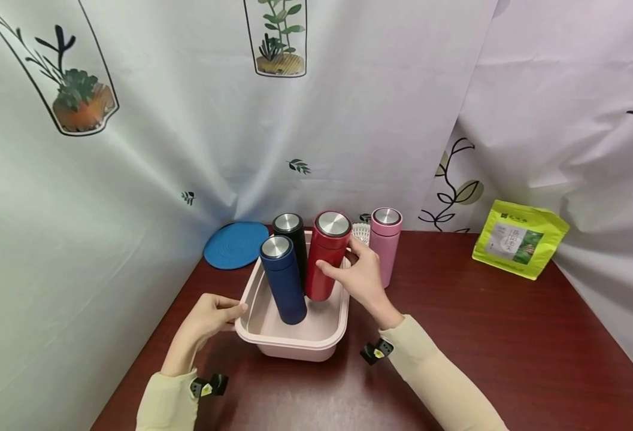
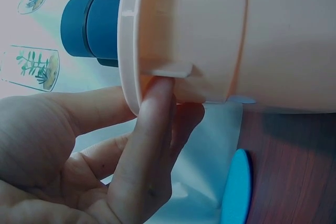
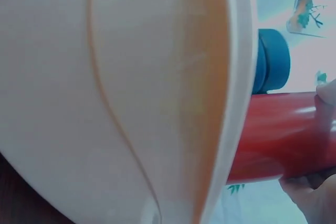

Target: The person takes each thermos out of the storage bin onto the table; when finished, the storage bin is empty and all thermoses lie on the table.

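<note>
A pale pink basin [image 1: 298,343] sits on the table. My left hand [image 1: 206,318] pinches its left rim, thumb on top and fingers underneath, as the left wrist view shows from close by. My right hand [image 1: 366,276] grips a red thermos [image 1: 327,254], thumb on the near side. The lower end of this thermos is inside the basin; I cannot tell whether it touches the floor. A dark blue thermos [image 1: 285,284] leans in the basin, its lid toward the upper left. Behind it a black thermos [image 1: 298,244] is partly hidden.
Just right of the basin stands a pink thermos [image 1: 384,248], with a white lattice-like thing [image 1: 361,231] partly hidden beside it. A round blue mat [image 1: 235,244] lies at the back left. A green-yellow pouch [image 1: 521,239] leans against the curtain at the back right.
</note>
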`<state>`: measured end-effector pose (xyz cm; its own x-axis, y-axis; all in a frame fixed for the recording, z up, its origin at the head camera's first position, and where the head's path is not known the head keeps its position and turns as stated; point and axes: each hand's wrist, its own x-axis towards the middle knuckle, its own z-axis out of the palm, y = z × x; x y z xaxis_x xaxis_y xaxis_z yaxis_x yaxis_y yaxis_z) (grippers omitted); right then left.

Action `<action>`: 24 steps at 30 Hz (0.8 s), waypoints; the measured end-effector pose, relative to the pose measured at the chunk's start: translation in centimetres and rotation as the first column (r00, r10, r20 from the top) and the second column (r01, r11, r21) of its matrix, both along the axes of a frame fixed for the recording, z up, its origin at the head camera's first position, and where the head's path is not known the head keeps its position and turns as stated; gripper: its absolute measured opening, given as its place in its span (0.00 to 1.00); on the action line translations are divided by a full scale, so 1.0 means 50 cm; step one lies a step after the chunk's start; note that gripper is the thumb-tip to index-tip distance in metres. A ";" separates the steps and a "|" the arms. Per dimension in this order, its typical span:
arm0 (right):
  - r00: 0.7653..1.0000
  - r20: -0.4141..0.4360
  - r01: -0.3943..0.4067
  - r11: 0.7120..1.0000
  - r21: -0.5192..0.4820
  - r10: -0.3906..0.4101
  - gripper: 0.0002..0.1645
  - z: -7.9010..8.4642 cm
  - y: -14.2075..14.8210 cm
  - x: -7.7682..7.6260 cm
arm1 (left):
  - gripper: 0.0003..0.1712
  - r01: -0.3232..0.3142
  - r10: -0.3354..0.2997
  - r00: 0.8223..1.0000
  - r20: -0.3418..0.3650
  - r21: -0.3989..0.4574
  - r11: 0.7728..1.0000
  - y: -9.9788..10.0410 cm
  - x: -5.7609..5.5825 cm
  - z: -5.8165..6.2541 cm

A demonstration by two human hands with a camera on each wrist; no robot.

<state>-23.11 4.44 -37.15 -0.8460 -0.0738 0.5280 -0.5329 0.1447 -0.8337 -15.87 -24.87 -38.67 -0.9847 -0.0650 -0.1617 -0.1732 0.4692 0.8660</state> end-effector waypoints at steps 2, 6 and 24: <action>1.000 0.001 -0.005 1.000 0.000 0.005 0.31 0.004 0.002 0.006 | 0.23 -0.001 0.001 1.000 0.002 0.000 1.000 0.000 -0.001 -0.001; 1.000 0.004 -0.026 1.000 -0.007 0.026 0.32 0.014 0.008 0.018 | 0.23 -0.004 0.004 1.000 0.005 0.004 1.000 -0.001 -0.003 -0.004; 0.999 0.002 -0.044 0.999 -0.001 0.044 0.32 0.092 0.037 0.104 | 0.24 -0.002 0.001 1.000 0.027 0.003 1.000 -0.004 -0.001 -0.004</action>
